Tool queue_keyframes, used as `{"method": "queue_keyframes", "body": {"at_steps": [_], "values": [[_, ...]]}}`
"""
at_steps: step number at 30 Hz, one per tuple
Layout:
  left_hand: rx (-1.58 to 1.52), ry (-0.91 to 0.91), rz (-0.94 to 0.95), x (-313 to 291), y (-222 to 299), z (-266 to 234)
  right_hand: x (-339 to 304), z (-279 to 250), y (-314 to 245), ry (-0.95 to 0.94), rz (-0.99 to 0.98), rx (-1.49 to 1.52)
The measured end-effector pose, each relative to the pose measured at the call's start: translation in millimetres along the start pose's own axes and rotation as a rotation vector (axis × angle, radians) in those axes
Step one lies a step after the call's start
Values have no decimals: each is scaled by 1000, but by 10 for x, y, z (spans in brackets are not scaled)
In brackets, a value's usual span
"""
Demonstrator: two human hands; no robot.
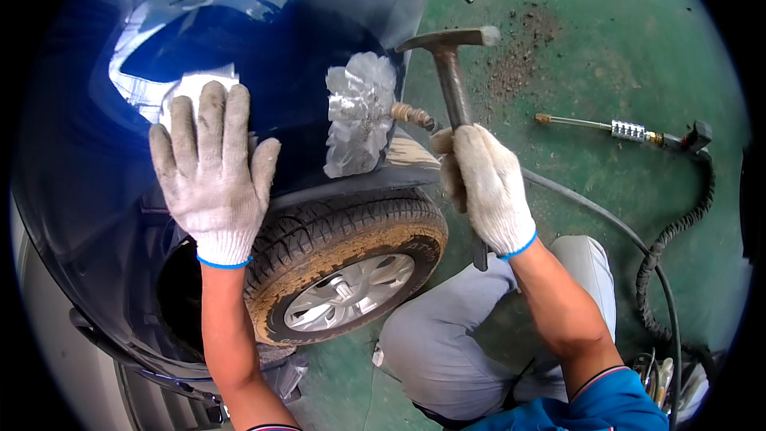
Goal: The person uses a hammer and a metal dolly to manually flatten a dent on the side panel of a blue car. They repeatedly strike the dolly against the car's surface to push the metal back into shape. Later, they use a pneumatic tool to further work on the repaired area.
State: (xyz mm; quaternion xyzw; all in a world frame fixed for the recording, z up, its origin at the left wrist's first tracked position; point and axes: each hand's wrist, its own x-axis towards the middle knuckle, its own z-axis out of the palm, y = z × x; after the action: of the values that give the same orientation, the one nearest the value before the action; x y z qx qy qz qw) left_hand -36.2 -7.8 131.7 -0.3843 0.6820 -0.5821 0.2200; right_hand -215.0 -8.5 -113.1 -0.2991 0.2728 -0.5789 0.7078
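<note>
My left hand (214, 172), in a soiled white knit glove, lies flat with fingers stretched out on the dark blue car panel (291, 48) above the wheel. A white cloth or sheet (214, 78) shows beneath its fingertips. In my gloved right hand (488, 187) is a hammer (453, 88), gripped by its handle, its narrow head raised beside the panel's edge. Between both hands, a crumpled, translucent whitish patch (359, 116) clings to the panel. A tan, wrapped-looking rod (412, 114) sticks out from it towards the hammer; how they join is unclear.
A muddy tire (347, 231) with a silver wheel (351, 291) sits below the panel. On the green floor (606, 24) lie scattered dirt (523, 48), a metal-tipped tool (626, 129) with a sleeved cable (674, 231), and a grey hose (586, 203). Hand tools (658, 375) stand at lower right.
</note>
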Motion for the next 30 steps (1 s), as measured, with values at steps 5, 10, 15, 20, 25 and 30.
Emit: {"method": "queue_keyframes", "body": {"at_steps": [5,10,15,20,25,30], "values": [[6,-39,-7,-17,29,-1,179,247,224,-27,59,24],[45,-88,-1,12,40,1,346,305,510,-37,-129,-184],[38,-75,2,-26,33,59,277,274,314,-18,-5,-44],[5,-28,10,-19,20,96,360,279,393,-56,76,-44],[4,-30,5,13,47,35,216,330,272,-34,-1,137],[32,-21,20,-28,63,76,335,350,406,-41,-113,78]]}}
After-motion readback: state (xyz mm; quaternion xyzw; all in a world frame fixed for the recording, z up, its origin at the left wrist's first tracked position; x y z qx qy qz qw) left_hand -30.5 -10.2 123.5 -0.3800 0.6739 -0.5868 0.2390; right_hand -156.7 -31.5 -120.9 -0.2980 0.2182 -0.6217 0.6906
